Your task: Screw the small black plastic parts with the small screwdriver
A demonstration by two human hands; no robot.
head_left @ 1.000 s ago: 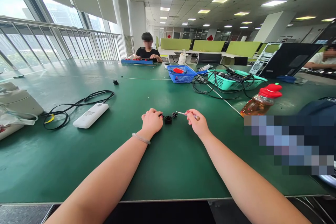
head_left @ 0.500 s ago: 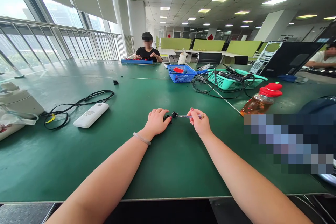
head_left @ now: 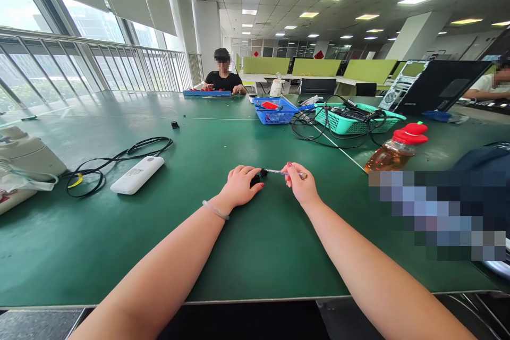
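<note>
My left hand (head_left: 241, 186) rests on the green table (head_left: 167, 234) with its fingers curled round a small black part (head_left: 257, 177), which is mostly hidden under them. My right hand (head_left: 300, 186) pinches a thin screwdriver (head_left: 285, 173) with a clear handle. Its metal tip points left and meets a second small black piece (head_left: 263, 172) right beside my left fingers. A pale bracelet sits on my left wrist.
A white power bank (head_left: 137, 174) and a looped black cable (head_left: 115, 159) lie to the left. A tea bottle with a red cap (head_left: 394, 153) lies on its side at right. Blue (head_left: 274, 110) and teal (head_left: 350, 123) baskets stand behind. A person sits at the far end.
My left hand has slid right and closed over the black part that lay bare. My right hand has brought the screwdriver tip left and down onto the smaller black piece.
</note>
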